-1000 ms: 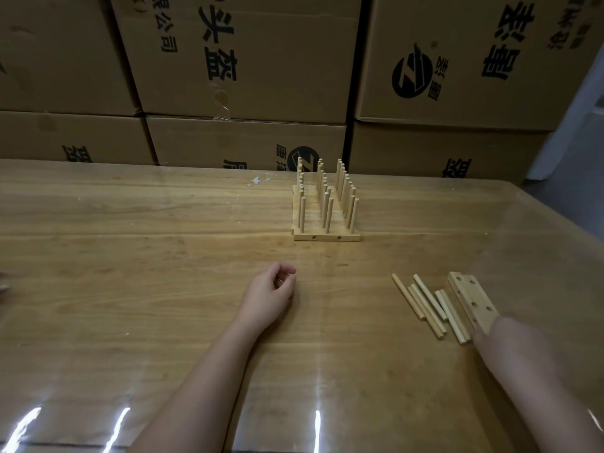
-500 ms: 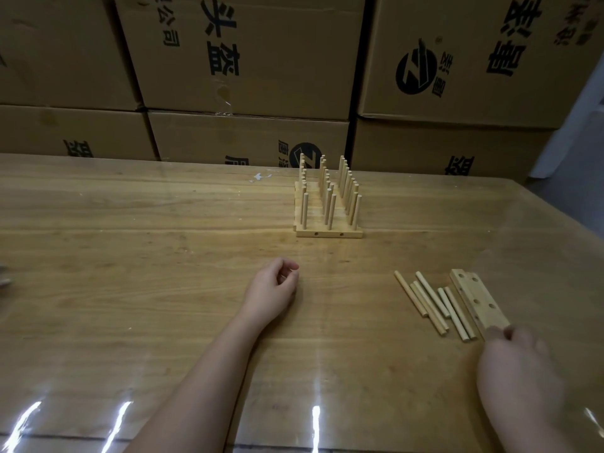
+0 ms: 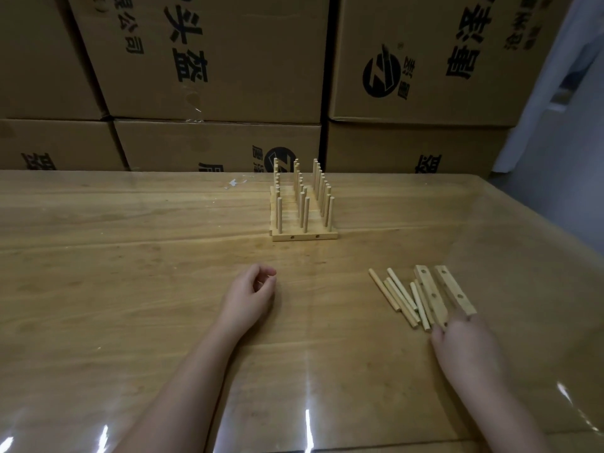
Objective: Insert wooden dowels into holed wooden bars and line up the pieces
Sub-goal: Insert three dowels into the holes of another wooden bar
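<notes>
A block of lined-up holed bars (image 3: 304, 236) with upright dowels stands at the table's far middle. Several loose dowels (image 3: 397, 297) lie at the right. Beside them lie two holed bars, one on the left (image 3: 430, 294) and one on the right (image 3: 454, 289), slightly apart. My right hand (image 3: 467, 348) is at their near ends, thumb and fingers pinching the end of the left bar; its fingertips are partly hidden. My left hand (image 3: 250, 297) rests on the table in the middle, fingers loosely curled, holding nothing.
The wooden table (image 3: 130, 256) has a glossy transparent cover. Stacked cardboard boxes (image 3: 212, 60) form a wall right behind its far edge. The table's right edge (image 3: 536, 230) runs diagonally, with floor beyond it.
My right hand came forward from the near right to the bars' near ends. The two bars, earlier side by side, now lie apart. My left hand has stayed put.
</notes>
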